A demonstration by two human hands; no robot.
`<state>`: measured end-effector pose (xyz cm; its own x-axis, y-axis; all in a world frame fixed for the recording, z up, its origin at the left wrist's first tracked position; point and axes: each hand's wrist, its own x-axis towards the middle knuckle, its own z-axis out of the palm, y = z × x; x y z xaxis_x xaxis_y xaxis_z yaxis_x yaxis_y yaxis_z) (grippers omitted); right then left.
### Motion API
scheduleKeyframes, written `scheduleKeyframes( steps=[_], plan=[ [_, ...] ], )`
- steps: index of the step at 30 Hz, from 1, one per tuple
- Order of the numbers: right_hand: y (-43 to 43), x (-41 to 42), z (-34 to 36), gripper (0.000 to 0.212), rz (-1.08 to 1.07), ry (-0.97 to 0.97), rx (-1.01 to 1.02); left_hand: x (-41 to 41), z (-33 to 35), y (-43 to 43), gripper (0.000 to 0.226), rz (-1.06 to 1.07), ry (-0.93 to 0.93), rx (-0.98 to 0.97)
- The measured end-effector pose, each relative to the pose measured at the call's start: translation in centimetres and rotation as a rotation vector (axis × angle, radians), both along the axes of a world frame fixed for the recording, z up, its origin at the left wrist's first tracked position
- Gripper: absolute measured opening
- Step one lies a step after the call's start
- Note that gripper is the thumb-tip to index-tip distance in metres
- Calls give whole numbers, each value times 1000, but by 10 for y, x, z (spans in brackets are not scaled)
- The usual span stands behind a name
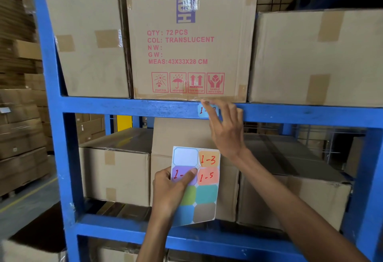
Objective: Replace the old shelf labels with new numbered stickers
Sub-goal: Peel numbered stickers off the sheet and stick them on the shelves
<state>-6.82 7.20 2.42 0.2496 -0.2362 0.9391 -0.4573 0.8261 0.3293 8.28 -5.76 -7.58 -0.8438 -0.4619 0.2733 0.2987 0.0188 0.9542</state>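
A light-blue numbered sticker (202, 111) with red writing sits on the front of the blue shelf beam (124, 107). My right hand (224, 125) presses on it with straight fingers and hides its right part. Lower down, my left hand (172, 189) holds a sticker sheet (199, 183) upright, thumb across the purple sticker. The sheet carries an orange "1-3", a salmon "1-5", a blank white space at its top left, and plain green, teal, blue and brown stickers.
Cardboard boxes fill the rack: a printed one (190, 42) right above the sticker, others beside (319, 56) and below (116, 170). A blue upright (49, 75) stands at the left. Stacked cartons (20, 116) line the aisle beyond it.
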Motion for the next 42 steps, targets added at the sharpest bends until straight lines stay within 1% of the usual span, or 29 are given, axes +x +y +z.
scheduleKeyframes(
  steps=[3,7,11,16,18,24,27,29,32,36,42],
  plan=[
    [-5,-4,-10,47,12,23,142,2,-4,-3,12,12,-4,-11],
    [3,-10,-10,51,25,-54,148,5,-14,-13,13,3,-30,3],
    [-3,-4,-15,60,-56,-92,189,4,-21,-23,14,30,-59,18],
    [-16,-6,-30,80,-147,-307,209,-3,-27,-29,20,52,-75,13],
    [-20,-10,-33,86,-174,-359,217,-5,-29,-33,21,67,-78,10],
    [-21,-17,-33,91,-226,-377,238,-9,-35,-41,17,88,-78,35],
    [-19,-10,-33,95,-205,-379,247,-10,-38,-41,14,114,-61,55],
    [-17,-5,-34,96,-194,-399,213,-11,-41,-38,13,132,-44,66],
    [-15,-4,-34,98,-246,-423,160,-15,-43,-33,13,143,-34,71],
    [-16,-2,-30,101,-263,-441,166,-20,-40,-30,12,136,-57,81],
    [-10,2,-32,98,-287,-478,148,-17,-41,-27,14,150,-60,96]
  ],
)
